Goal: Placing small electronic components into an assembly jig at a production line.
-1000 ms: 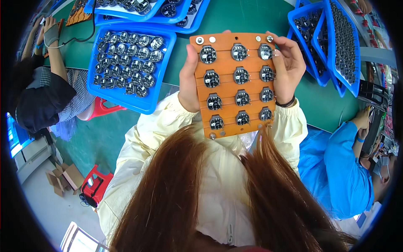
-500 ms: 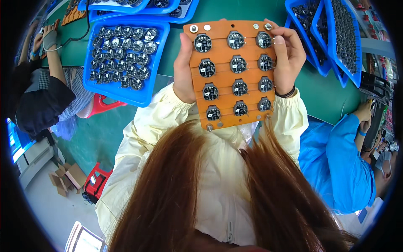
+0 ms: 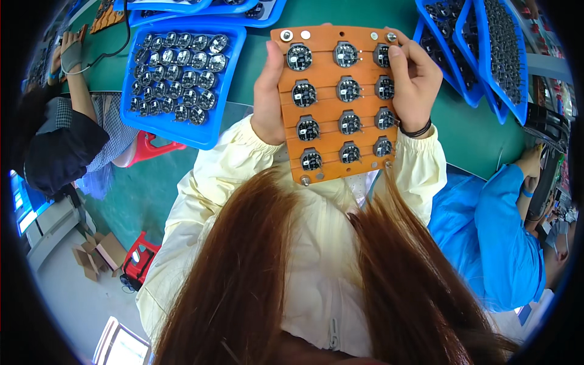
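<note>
Both hands hold up an orange fixture board point(image 3: 328, 134) in front of my chest. Rows of small round black circuit modules point(image 3: 349, 89) sit in its slots, and metal pins stand at its corners. My left hand point(image 3: 267, 97) grips the board's left edge, thumb upright along it and the other fingers hidden behind. On the right edge, my right hand point(image 3: 420, 82) is closed, its thumb near the upper right module point(image 3: 381, 55). Its other fingers curl around behind the corner.
A blue tray point(image 3: 210, 137) of similar round modules lies left on the green table point(image 3: 468, 143), below more stacked blue trays point(image 3: 274, 15). Further filled blue trays point(image 3: 517, 112) lean at the right. Co-workers sit on both sides, one in a blue garment point(image 3: 486, 243). A red stool point(image 3: 143, 258) stands lower left.
My right thumb has moved up and left onto the board's upper right module area. The board has shifted slightly up and tilted a little.
</note>
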Motion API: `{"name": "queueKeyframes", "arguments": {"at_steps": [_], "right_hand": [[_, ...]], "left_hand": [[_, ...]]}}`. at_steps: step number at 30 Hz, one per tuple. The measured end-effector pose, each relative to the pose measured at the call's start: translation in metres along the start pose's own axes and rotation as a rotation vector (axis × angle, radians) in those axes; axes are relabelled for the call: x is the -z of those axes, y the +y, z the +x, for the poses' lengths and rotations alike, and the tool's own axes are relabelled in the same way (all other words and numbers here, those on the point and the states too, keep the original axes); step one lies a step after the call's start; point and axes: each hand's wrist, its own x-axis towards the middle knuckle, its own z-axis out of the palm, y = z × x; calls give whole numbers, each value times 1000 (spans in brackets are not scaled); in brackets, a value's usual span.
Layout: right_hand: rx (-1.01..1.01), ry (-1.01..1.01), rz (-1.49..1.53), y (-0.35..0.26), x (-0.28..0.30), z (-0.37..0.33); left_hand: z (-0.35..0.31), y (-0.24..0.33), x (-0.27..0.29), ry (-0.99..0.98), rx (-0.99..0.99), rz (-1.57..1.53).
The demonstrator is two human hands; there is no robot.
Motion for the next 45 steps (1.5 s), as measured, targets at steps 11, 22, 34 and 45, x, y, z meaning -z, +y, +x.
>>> {"name": "queueKeyframes", "arguments": {"at_steps": [11,22,34,45], "right_hand": [[258,41,-497,-12,1,0],[330,65,-628,-23,3,4],[68,45,-451,-18,1,-2],[106,18,-323,-8,15,-15]], "left_hand": [[-2,0,1,28,11,-40],[1,2,3,33,48,-13],[0,1,4,53,36,-20],[2,-4,4,11,10,-10]]}}
